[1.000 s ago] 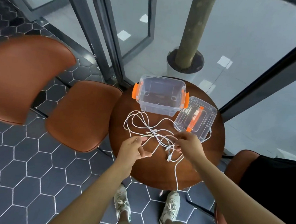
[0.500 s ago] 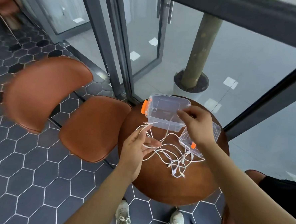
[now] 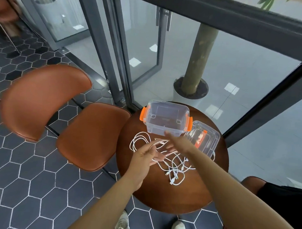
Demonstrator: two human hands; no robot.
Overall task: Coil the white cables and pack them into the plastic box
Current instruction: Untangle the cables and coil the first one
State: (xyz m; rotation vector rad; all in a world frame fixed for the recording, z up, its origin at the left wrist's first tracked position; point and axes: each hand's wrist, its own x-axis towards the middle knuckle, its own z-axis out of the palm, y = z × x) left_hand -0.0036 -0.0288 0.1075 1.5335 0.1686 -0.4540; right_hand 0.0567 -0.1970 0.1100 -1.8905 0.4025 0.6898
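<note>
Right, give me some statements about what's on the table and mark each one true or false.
The box is empty. True.
The lid is clipped onto the box. False: it lies on the table beside the box.
The left hand holds some of the cables. True.
The cables are all neatly coiled. False: they lie in a loose tangle on the table.

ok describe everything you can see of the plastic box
The plastic box is clear and rectangular, with orange latches at both short ends. It stands upright, lidless and apparently empty, at the far side of the wooden table. Its lid lies beside it; the white cables lie in front. The blurred right hand overlaps its near wall; contact unclear.
</note>
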